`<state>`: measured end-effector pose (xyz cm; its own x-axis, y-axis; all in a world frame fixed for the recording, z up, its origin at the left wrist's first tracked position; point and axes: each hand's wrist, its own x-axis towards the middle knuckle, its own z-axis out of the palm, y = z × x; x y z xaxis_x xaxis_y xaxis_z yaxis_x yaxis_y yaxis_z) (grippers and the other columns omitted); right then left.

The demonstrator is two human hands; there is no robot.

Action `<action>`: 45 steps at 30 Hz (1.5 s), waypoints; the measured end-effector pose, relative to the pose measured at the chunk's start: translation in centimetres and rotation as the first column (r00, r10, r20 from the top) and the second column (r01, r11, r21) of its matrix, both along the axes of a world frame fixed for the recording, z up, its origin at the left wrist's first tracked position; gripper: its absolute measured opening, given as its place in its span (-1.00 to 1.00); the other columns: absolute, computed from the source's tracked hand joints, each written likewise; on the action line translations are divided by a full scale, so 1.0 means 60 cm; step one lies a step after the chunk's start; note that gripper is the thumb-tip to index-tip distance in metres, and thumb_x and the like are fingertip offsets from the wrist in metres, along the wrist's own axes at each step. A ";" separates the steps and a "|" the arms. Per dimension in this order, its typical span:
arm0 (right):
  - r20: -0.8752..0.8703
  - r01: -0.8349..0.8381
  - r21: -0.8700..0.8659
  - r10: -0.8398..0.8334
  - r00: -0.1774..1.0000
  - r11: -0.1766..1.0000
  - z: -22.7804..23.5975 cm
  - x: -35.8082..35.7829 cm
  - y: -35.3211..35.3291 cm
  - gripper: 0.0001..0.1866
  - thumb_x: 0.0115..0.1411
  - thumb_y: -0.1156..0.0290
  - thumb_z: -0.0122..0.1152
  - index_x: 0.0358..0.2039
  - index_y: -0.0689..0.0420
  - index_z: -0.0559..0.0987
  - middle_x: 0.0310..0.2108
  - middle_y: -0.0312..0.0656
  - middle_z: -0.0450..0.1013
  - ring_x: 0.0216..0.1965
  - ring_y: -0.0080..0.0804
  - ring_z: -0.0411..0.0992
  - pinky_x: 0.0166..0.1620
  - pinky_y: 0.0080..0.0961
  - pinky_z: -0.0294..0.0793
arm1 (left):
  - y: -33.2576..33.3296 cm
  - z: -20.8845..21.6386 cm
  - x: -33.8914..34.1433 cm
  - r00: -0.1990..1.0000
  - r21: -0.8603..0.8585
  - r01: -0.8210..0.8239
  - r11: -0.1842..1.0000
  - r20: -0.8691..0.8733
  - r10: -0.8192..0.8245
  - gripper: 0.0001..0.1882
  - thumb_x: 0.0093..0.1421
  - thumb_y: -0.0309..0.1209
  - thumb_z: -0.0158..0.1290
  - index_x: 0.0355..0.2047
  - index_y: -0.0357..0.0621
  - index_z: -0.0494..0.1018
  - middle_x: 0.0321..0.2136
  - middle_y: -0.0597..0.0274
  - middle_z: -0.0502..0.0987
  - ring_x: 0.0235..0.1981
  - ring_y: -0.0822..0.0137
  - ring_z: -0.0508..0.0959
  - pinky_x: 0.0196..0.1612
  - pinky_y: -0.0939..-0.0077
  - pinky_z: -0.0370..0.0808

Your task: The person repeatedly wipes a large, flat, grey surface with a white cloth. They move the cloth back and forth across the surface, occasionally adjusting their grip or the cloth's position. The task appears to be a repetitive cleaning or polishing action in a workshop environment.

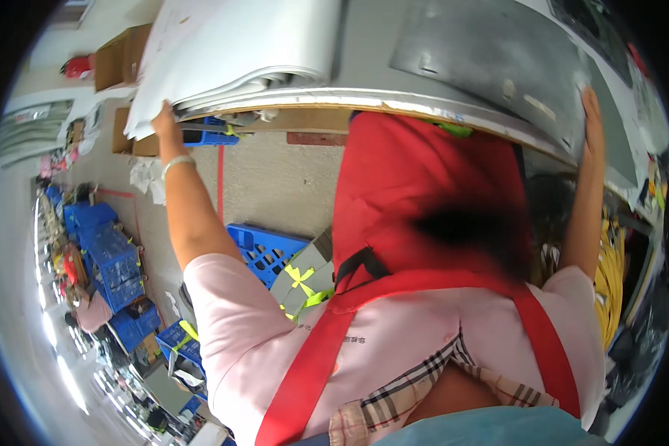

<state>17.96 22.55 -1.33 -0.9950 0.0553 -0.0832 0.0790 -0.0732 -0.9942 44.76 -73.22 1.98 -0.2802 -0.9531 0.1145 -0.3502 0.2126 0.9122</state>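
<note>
Nearest the camera, a teal cloth [490, 429] crosses the bottom of your view, with your red apron [394, 178] beyond it, reaching up to the near edge of the table [368, 56]. Your arms are spread wide. Your left hand [168, 125] touches the near left corner of the white folded sheets [267, 37], its fingers curled there; you can't tell from this angle whether they pinch the stack or just steady it. Your right hand [592, 123] lies along the right end of the grey panel [490, 63], fingers fairly straight; its thumb side is unclear, so a firm grasp can't be confirmed.

The key relation, as I judge it, is this: the panel lies to the left of your right hand, its long axis sloping from far left down to that hand. Your right hand is clearly nearer it; your left is well apart, with the sheets between. The sheets lie ahead and rightward of your left hand.
</note>
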 end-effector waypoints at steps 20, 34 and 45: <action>0.016 -0.359 0.477 0.401 0.916 0.802 0.069 -0.101 -0.056 -0.86 0.22 0.36 0.41 -0.37 0.15 0.66 -0.52 -0.34 0.49 -0.48 -0.60 0.36 -0.37 -0.56 0.34 | 0.832 0.054 -0.187 0.185 -0.285 0.958 0.029 0.536 -0.824 -0.71 0.13 -0.32 0.34 -0.19 -0.21 0.65 -0.16 0.13 0.63 -0.11 0.06 0.59 -0.06 0.28 0.55; 0.033 -0.380 0.568 0.441 0.897 0.730 0.089 -0.101 -0.036 -0.83 0.20 0.35 0.42 -0.39 0.19 0.67 -0.50 -0.34 0.51 -0.45 -0.59 0.37 -0.35 -0.55 0.35 | 0.853 0.045 -0.176 0.187 -0.282 0.959 0.033 0.537 -0.823 -0.76 0.16 -0.48 0.31 -0.15 -0.22 0.66 -0.19 0.10 0.66 -0.26 0.24 0.68 -0.13 0.43 0.60; 0.029 -0.322 0.653 0.402 0.915 0.685 0.107 -0.074 -0.056 -0.80 0.19 0.33 0.43 -0.37 0.22 0.68 -0.49 -0.31 0.52 -0.44 -0.57 0.38 -0.34 -0.50 0.36 | 0.854 0.039 -0.172 0.198 -0.267 0.961 0.075 0.472 -0.859 -0.82 0.15 -0.47 0.29 -0.22 -0.18 0.68 -0.25 0.15 0.66 -0.21 0.09 0.63 -0.12 0.32 0.57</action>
